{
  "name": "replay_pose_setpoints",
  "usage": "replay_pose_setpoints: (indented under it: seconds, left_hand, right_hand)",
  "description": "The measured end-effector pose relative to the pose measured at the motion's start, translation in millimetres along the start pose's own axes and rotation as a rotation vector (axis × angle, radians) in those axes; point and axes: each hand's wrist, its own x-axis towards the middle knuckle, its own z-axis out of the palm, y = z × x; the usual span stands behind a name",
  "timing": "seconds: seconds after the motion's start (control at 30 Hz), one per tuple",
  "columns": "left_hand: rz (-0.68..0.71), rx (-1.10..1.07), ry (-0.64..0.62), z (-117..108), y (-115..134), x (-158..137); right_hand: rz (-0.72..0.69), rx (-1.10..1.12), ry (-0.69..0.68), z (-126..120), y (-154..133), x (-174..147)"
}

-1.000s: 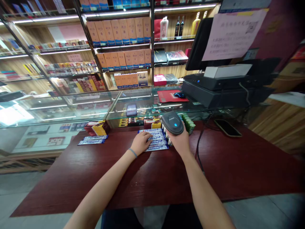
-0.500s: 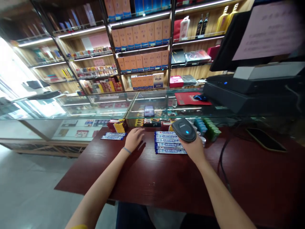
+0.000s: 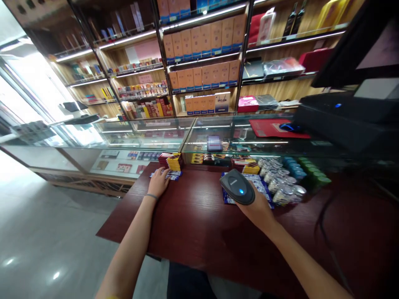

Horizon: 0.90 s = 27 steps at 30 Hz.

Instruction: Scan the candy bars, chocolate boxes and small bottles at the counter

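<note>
My right hand [image 3: 257, 207] grips a black barcode scanner [image 3: 236, 182], whose small blue light is lit. It hovers above a row of blue-and-white packets [image 3: 258, 182] lying flat on the dark red table, hiding part of them. On the left, my left hand [image 3: 158, 182], with a band at the wrist, rests with fingers stretched over a smaller group of similar blue-and-white packets [image 3: 174, 176]. A stack of yellow and dark red boxes [image 3: 173, 161] stands just behind those fingers.
Several shiny-topped cans [image 3: 282, 187], then blue cans [image 3: 294, 168] and green cans [image 3: 316, 174], stand right of the packets. More yellow and red boxes [image 3: 246, 164] sit at the back. A glass counter [image 3: 149, 137] borders the table [image 3: 193, 220]; a dark cable [image 3: 322, 224] lies at right.
My left hand has moved left onto the smaller packet group. My right hand still holds the scanner, shifted slightly toward the near side of the packet row. The view has turned left.
</note>
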Motion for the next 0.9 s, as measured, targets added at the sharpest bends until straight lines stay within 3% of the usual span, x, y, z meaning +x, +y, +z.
replay_pose_setpoints:
  seconds: [0.17, 0.3, 0.47, 0.67, 0.9]
  left_hand:
    - [-0.088, -0.032, -0.07, -1, -16, -6]
    - [-0.13, -0.008, -0.173, -5, -17, -11]
    - [-0.081, 0.051, -0.243, -13, -11, -13]
    - [0.084, -0.107, -0.229, -14, -3, -8]
    - [0.08, -0.33, -0.165, -14, 24, -5]
  right_hand:
    - [-0.137, -0.09, -0.081, 6, -5, -10]
    - [-0.134, -0.093, -0.101, 6, -6, -13]
    - [-0.108, -0.072, -0.142, 5, -6, -13]
    - [-0.033, -0.062, -0.184, 5, -6, -13]
    - [-0.057, -0.046, -0.137, 5, -7, -13]
